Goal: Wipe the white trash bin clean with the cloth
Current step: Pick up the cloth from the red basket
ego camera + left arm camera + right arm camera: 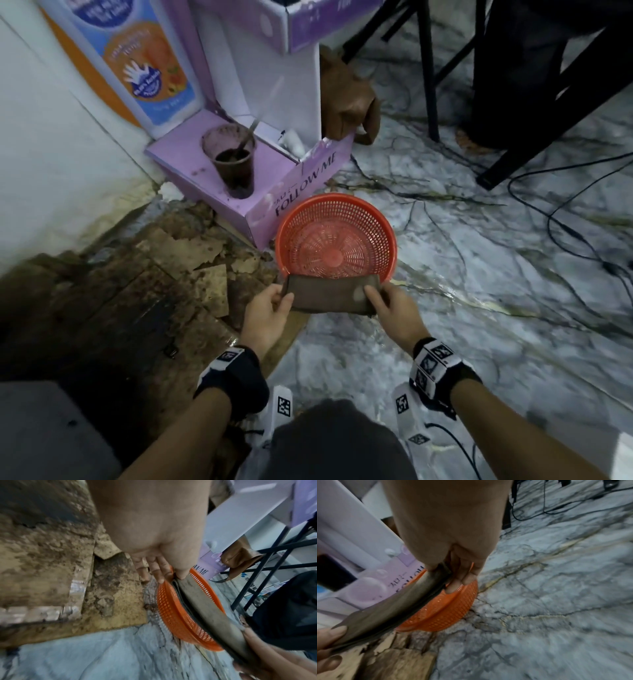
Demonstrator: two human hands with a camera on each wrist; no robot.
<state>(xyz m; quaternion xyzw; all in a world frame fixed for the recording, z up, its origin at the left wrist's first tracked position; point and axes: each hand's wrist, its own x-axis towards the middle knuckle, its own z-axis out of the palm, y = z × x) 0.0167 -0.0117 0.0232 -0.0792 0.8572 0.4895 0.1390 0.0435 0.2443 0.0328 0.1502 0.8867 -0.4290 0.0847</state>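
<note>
I hold a folded, dirty brown cloth (329, 296) (205, 609) (393, 608) stretched flat between both hands. My left hand (282, 301) (163, 568) pinches its left end, thumb on top. My right hand (378, 299) (453, 572) pinches the right end. The cloth hangs just over the near rim of an orange mesh basket (335, 197) (171, 615) (450, 609) standing on the floor. A tall white box-shaped body (263, 85) stands behind; I cannot tell if it is the bin.
A purple "FOLLOW ME" carton (301, 181) carries a plastic cup (233, 161) of dark liquid with a stick. Mud-stained torn cardboard (191, 267) covers the floor at left. Brown bag (346, 99), black furniture legs (428, 68) and cables (565, 222) lie behind and right on marble floor.
</note>
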